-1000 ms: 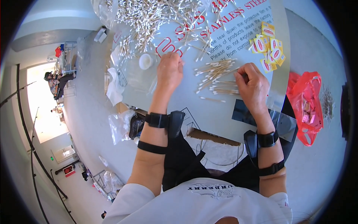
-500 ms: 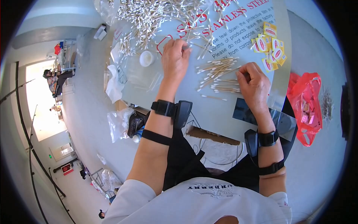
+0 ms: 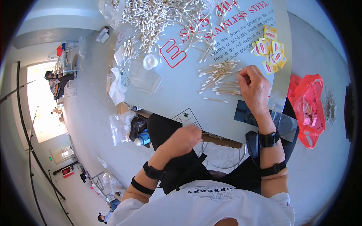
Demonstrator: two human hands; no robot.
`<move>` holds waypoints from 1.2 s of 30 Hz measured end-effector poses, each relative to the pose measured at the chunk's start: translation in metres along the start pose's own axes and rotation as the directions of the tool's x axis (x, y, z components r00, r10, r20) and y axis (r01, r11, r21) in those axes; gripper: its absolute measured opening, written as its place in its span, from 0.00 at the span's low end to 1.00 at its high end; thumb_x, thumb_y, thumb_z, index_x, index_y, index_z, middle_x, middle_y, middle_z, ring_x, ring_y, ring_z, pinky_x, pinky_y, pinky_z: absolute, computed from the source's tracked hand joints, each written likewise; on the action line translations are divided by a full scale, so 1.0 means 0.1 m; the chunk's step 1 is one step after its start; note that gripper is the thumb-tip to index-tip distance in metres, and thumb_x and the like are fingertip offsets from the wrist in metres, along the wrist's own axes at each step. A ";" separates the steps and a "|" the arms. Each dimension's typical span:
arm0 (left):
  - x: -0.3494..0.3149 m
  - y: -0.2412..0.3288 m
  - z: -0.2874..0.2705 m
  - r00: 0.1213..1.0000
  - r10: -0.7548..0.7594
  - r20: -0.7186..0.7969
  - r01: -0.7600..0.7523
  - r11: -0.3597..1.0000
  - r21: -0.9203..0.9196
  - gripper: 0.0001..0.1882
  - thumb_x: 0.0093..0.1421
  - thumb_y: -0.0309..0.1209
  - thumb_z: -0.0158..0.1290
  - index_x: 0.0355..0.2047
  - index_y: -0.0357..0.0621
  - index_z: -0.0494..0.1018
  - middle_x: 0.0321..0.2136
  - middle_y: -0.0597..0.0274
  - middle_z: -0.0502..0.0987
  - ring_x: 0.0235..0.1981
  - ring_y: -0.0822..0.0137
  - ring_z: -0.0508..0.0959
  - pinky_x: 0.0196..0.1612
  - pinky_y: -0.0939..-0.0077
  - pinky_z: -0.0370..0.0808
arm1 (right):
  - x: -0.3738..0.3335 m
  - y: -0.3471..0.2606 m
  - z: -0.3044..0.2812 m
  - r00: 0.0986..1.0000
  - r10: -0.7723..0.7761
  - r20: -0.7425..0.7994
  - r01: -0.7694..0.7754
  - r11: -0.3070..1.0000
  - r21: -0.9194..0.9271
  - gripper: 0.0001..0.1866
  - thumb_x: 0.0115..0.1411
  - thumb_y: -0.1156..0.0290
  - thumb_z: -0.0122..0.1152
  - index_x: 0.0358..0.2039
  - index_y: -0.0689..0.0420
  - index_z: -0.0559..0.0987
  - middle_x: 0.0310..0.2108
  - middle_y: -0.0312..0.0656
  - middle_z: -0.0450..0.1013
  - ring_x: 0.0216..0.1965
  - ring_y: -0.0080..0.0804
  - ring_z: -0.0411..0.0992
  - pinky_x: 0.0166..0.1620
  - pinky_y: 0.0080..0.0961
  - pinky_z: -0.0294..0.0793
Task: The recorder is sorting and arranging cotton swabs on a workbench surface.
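White-tipped cotton swabs [image 3: 220, 77] lie just left of the right hand [image 3: 255, 89] — fingers curled together; left hand [image 3: 184, 138] loosely fisted — contents unclear.

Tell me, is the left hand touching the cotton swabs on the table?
Apart. The head view shows the left hand pulled back over the lap, bare table between it and the cotton swabs.

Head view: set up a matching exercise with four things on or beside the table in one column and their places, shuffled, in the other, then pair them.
1. white round lid
2. yellow packets
3. red plastic bag
4. right hand

A. off the table's right edge
B. table's far right corner
C. beside the small cotton swab pile
D. left part of the table

Pairs: 1-D, 2-B, 3-A, 4-C
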State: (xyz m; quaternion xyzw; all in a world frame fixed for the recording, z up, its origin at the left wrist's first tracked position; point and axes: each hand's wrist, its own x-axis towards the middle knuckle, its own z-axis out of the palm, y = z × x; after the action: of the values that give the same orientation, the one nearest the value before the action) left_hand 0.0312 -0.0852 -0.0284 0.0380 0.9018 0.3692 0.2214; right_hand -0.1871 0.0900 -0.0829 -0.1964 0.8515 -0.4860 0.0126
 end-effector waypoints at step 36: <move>2.09 -0.49 -1.26 0.712 -0.060 -0.699 0.148 0.987 0.066 0.09 0.42 0.21 0.55 0.26 0.45 0.77 0.33 0.58 0.75 0.40 0.53 0.72 0.44 0.62 0.69 | 0.00 -0.04 -0.02 1.000 -0.005 -0.014 0.005 1.000 0.028 0.08 0.50 0.76 0.64 0.25 0.57 0.72 0.25 0.41 0.71 0.25 0.42 0.73 0.28 0.33 0.71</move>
State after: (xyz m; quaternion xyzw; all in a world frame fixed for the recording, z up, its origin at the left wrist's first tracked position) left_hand -0.2060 -0.1542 -0.0605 -0.1411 0.9396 0.2896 -0.1154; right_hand -0.1865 0.0902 -0.0787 -0.1949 0.8440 -0.4995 0.0080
